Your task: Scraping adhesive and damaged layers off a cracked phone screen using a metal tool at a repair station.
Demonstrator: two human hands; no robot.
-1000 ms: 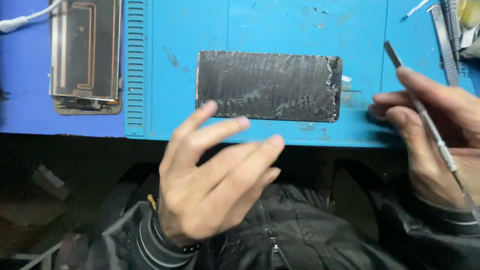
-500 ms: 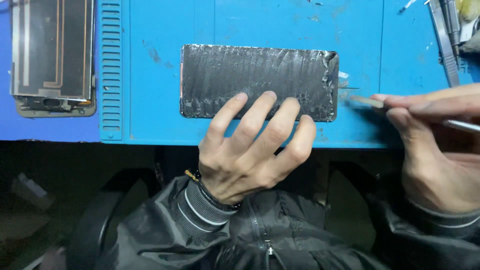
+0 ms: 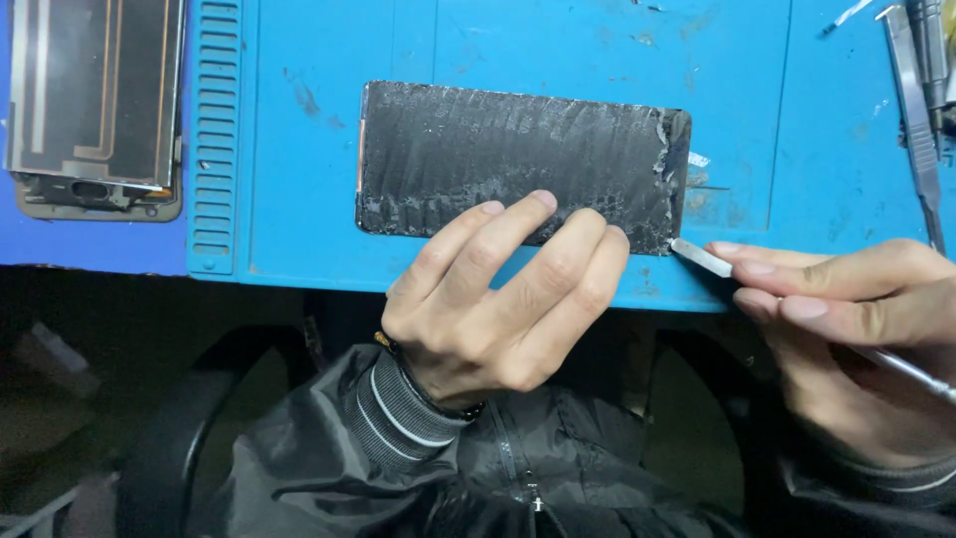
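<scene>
A dark phone display panel (image 3: 498, 149), its back streaked with grey adhesive residue, lies flat on a blue work mat (image 3: 299, 229). My left hand (image 3: 498, 299) rests on the panel's near edge, fingertips pressing it down. My right hand (image 3: 856, 329) grips a thin metal blade tool (image 3: 702, 257) like a pen. The blade's tip touches the panel's near right corner, where the residue is flaked and torn.
A second phone housing (image 3: 95, 100) with a copper-coloured coil lies at the far left on the mat. Metal tweezers (image 3: 911, 110) and other tools lie along the right edge. The mat's ribbed strip (image 3: 214, 139) runs left of the panel. Below is my dark jacket (image 3: 428, 478).
My left hand came down from the air onto the panel's near edge. My right hand swung the blade from pointing up to touching the panel's right corner. The view moved closer.
</scene>
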